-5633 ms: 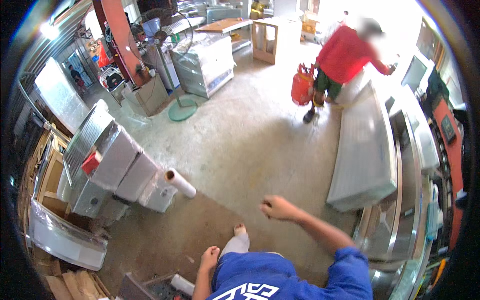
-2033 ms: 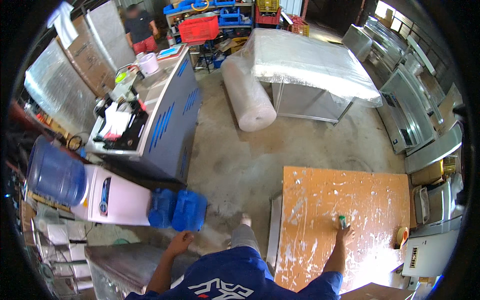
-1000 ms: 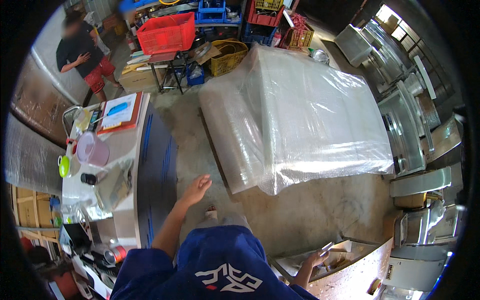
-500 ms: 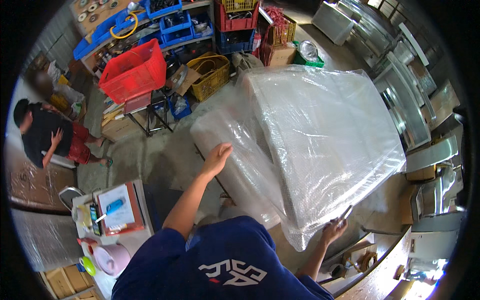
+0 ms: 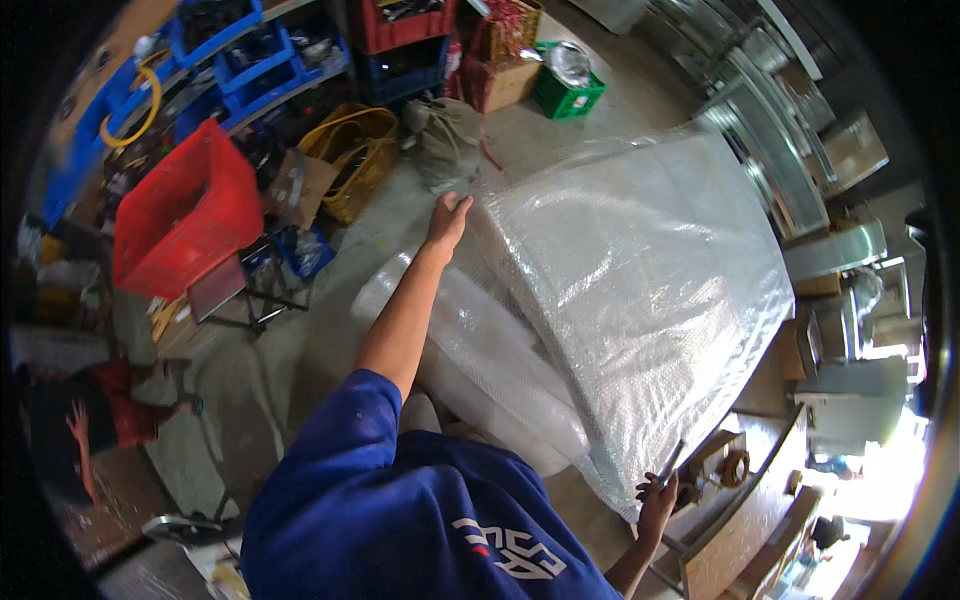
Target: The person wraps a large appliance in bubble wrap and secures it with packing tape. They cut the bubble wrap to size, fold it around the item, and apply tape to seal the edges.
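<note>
Steadily, With Two Corners to Mind

Spanning clear bubble film (image 5: 640,300), draped flat-topped over a support hidden from view, beside a roll (image 5: 500,370) partly behind the left forearm (image 5: 405,320). Reaching to the film's far left corner with the left grip (image 5: 450,222), partly curled; impossible to tell from this angle whether pinching the edge or merely beside it. Down at the near corner with the right grip (image 5: 657,497), closed around a slim tool (image 5: 672,460), too small to identify, tip toward the film.

Probably best to pinch the far edge firmly first, then draw evenly, without yanking, to avoid puckers. Wise, too, to angle the tool's tip clear of the film, for fear of a snag or tear. Worth checking for drag against the roll. Near a scuffed brown table (image 5: 740,535) on the right, so better to allow elbow room there; well apart from a red crate (image 5: 185,220) on the left.
</note>
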{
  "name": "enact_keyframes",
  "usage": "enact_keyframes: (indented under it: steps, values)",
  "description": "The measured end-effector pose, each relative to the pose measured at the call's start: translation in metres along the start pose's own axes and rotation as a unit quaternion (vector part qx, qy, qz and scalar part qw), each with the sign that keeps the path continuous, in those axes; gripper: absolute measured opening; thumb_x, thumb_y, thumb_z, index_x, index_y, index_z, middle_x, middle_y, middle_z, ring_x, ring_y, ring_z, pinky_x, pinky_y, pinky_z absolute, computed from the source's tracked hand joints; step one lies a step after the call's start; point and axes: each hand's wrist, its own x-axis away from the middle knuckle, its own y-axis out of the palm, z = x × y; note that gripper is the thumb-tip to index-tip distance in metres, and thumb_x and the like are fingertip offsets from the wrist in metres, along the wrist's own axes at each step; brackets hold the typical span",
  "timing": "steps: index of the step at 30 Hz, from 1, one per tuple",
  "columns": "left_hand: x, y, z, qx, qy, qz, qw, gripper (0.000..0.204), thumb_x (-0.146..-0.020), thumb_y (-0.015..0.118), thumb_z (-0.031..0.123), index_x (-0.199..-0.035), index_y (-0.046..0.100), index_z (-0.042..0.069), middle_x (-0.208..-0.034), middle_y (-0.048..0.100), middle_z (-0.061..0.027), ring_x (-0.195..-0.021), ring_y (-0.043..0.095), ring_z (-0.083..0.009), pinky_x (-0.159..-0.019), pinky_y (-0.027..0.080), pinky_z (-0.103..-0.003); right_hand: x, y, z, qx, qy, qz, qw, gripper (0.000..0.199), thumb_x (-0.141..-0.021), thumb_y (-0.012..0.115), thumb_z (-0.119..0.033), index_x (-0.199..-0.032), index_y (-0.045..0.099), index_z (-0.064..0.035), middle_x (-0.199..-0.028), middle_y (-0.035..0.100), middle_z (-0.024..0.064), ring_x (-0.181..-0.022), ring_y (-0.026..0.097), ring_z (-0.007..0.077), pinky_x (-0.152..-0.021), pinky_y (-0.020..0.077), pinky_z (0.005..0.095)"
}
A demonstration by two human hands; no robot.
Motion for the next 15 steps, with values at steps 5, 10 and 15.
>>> enact_keyframes:
  steps: [5, 10, 15]
  values:
    - [-0.046, 0.013, -0.046, -0.217, 0.088, 0.056, 0.971, 0.052, -0.095, 0.056, 0.047, -0.119, 0.062, 0.001, -0.113, 0.066, -0.02, -0.11, 0.061, -0.0326, -0.098, 0.04, -0.047, 0.029, 0.07, -0.059, 0.042, 0.04, -0.012, 0.998, 0.021, -0.101, 0.051, -0.018, -0.106, 0.057, 0.0016, -0.076, 0.065, 0.0087, -0.056, 0.053, 0.0094, -0.052, 0.0423, 0.025]
    - [-0.035, -0.011, -0.051, -0.102, 0.154, -0.037, 0.982, 0.045, -0.096, 0.057, 0.044, -0.096, 0.066, 0.0, -0.088, 0.069, -0.0169, -0.085, 0.067, -0.0357, -0.077, 0.05, -0.043, 0.003, 0.174, -0.125, 0.144, 0.026, 0.038, 0.989, 0.029, -0.098, 0.056, -0.023, -0.079, 0.056, -0.0018, -0.06, 0.058, 0.0058, -0.05, 0.051, 0.0108, -0.048, 0.0402, 0.0294]
    - [-0.042, -0.039, -0.05, -0.171, 0.114, -0.11, 0.972, 0.044, -0.096, 0.059, 0.044, -0.09, 0.064, 0.0, -0.079, 0.066, -0.0167, -0.079, 0.066, -0.0308, -0.071, 0.049, -0.04, -0.062, 0.302, -0.213, 0.252, -0.064, -0.011, 0.966, 0.043, -0.091, 0.066, -0.039, -0.075, 0.06, 0.0004, -0.061, 0.061, 0.0135, -0.057, 0.061, 0.0238, -0.055, 0.0461, 0.0387]
